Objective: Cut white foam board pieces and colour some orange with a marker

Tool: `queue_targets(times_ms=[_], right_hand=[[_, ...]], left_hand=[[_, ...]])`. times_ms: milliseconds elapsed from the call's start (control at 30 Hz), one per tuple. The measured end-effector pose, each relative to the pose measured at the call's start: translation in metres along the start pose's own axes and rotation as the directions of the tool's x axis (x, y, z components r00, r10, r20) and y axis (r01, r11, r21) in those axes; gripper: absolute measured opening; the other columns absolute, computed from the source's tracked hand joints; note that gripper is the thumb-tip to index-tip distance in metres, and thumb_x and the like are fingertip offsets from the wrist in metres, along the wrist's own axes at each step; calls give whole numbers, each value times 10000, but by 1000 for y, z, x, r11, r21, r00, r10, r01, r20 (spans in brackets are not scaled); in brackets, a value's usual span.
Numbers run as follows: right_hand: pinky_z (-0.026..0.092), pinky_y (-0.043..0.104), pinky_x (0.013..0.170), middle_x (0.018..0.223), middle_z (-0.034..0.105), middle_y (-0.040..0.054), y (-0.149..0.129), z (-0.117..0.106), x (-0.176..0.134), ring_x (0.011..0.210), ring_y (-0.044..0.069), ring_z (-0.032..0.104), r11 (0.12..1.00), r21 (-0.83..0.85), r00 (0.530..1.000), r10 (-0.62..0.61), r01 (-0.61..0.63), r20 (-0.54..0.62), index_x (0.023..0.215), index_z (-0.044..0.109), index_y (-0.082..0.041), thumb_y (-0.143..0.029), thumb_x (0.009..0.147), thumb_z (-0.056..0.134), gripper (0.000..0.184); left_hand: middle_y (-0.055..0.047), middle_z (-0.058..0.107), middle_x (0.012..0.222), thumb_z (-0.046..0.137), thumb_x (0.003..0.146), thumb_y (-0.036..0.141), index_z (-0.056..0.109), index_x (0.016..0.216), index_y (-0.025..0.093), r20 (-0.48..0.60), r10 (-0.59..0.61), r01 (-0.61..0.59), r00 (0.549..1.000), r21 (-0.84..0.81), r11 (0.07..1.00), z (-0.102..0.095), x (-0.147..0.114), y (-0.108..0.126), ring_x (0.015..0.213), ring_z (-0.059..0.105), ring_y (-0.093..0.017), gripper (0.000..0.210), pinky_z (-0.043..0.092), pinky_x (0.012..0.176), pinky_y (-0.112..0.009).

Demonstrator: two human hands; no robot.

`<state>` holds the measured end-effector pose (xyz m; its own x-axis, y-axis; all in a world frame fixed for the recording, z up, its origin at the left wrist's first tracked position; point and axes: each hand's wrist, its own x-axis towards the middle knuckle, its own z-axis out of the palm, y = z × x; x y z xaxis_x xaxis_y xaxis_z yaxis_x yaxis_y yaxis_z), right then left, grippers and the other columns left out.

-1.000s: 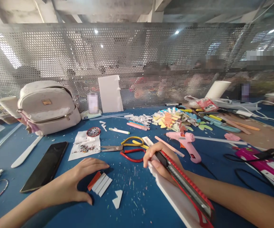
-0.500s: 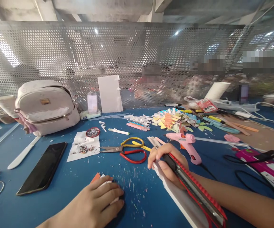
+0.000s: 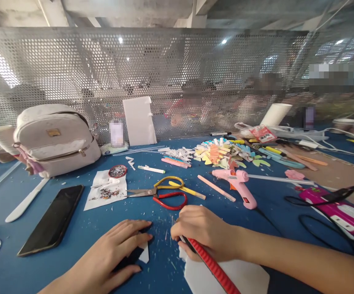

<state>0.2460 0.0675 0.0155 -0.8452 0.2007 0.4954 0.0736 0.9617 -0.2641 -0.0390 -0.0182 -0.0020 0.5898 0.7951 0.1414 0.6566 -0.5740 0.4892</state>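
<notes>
My right hand [image 3: 204,230] is closed around a red utility knife [image 3: 215,267] whose handle points down toward me. Under that hand lies a white sheet [image 3: 244,275] with a ragged left edge; whether the fingers also pinch it I cannot tell. My left hand [image 3: 109,253] rests on the table to the left, fingers stretched and thumb apart. A small white scrap [image 3: 144,253] shows beside its fingers, partly hidden by them. Just beyond the hands are scissors [image 3: 155,192] with one yellow and one red handle, a yellow pen [image 3: 192,192] and a pink marker [image 3: 216,188].
Paper cut-outs [image 3: 216,153] are heaped at the back. A pink glue gun [image 3: 238,181] and a magenta power strip [image 3: 333,210] with cables lie right. On the left are a phone [image 3: 52,218], a white plastic knife [image 3: 26,200] and a backpack [image 3: 57,143]. Perforated metal [image 3: 164,61] forms a divider.
My right hand has moved down toward me with the utility knife, and the white sheet now lies flatter beneath it. My left hand has shifted slightly left and its thumb shows.
</notes>
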Motion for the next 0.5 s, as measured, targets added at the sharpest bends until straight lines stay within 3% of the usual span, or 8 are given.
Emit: queue_targets(times_ms=[200, 333, 500], right_hand=[[471, 284, 686, 780, 701, -1, 5, -2, -1, 667, 156, 629, 986, 76, 988, 153, -151, -22, 972, 531, -232, -90, 849, 473, 196], [468, 278, 687, 772, 696, -3, 5, -5, 0, 676, 157, 630, 976, 102, 981, 195, -193, -12, 952, 531, -232, -95, 838, 481, 186], [466, 277, 703, 778, 700, -3, 6, -3, -2, 688, 157, 628, 975, 117, 982, 190, -188, -4, 955, 536, -229, -90, 828, 499, 192]], left_hand=[[-56, 509, 1501, 476, 1005, 255, 585, 1294, 326, 44, 23, -19, 999, -91, 996, 0, 8, 0, 1336, 537, -229, 316, 479, 1090, -324], [-55, 469, 1528, 442, 995, 188, 575, 1295, 326, 79, 25, -19, 997, -81, 997, -3, 9, -2, 1373, 492, -224, 356, 446, 1125, -354], [-51, 364, 1597, 560, 982, 353, 516, 1325, 329, 135, 25, -20, 991, -39, 999, -11, 9, -8, 1472, 344, -280, 346, 325, 1208, -465]])
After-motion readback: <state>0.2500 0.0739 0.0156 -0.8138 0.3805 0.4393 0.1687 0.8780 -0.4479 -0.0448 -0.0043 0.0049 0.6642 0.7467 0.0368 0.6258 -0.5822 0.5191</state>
